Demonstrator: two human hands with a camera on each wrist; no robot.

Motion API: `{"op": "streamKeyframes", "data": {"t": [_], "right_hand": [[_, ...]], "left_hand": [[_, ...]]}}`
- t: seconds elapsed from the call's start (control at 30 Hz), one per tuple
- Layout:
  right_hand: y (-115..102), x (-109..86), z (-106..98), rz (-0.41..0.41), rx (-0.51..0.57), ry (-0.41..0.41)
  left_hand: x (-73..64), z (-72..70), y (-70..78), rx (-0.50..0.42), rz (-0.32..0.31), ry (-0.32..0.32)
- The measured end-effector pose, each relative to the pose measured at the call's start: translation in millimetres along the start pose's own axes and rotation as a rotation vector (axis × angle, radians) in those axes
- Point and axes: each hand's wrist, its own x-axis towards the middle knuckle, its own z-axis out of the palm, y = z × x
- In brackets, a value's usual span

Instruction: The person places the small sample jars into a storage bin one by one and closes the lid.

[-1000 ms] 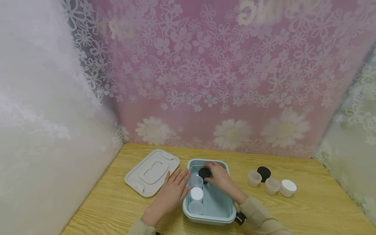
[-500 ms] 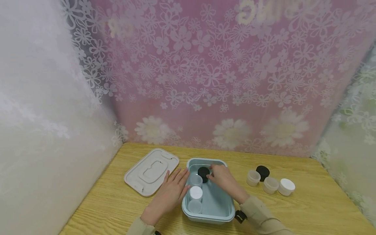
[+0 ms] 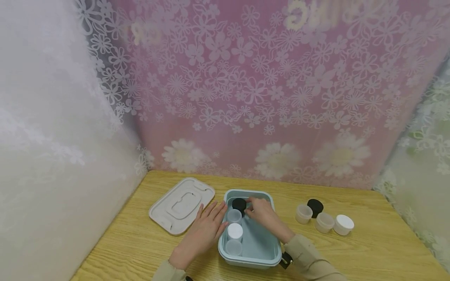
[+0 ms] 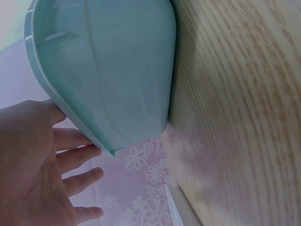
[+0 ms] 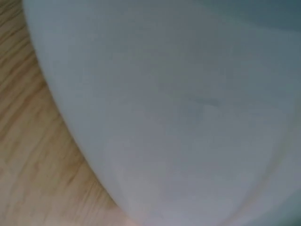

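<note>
Head view put the black jar [image 3: 239, 204] at the box's [image 3: 260, 244] far-left corner, left of the nearer right hand [image 3: 263, 214], whose grip was unclear.

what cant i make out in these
Head view: whether the right hand touches the nearby black jar; too small to tell.
Head view: part of the other black jar, behind the clear cups.
Left wrist view: the blue tub's contents, hidden by its wall; the pale lid, cut off by the bottom edge.
Right wrist view: the right hand's work; a blurred pale surface fills most of the frame.
</note>
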Motion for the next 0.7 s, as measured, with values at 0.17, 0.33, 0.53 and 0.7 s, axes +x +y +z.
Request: {"op": "streamKeyframes", "data": {"t": [0.17, 0.33, 0.53, 0.7], "right_hand": [[1.4, 0.8, 2.7, -0.028, 0.007, -0.025], [3.2, 1.6, 4.6, -0.069, 0.021, -0.025], [3.0, -0.5, 5.1, -0.080, 0.078, -0.018], [2.4, -1.3, 3.6, -0.087, 0.078, -0.024]], "left_hand": [[0.2, 0.0, -0.1, -0.012, -0.001, -0.007], [0.4, 0.0, 0.0, -0.014, -0.003, -0.008], [0.6, -0.5, -0.1, -0.016, -0.002, -0.017], [0.8, -0.7, -0.1, -0.019, -0.004, -0.018]]}}
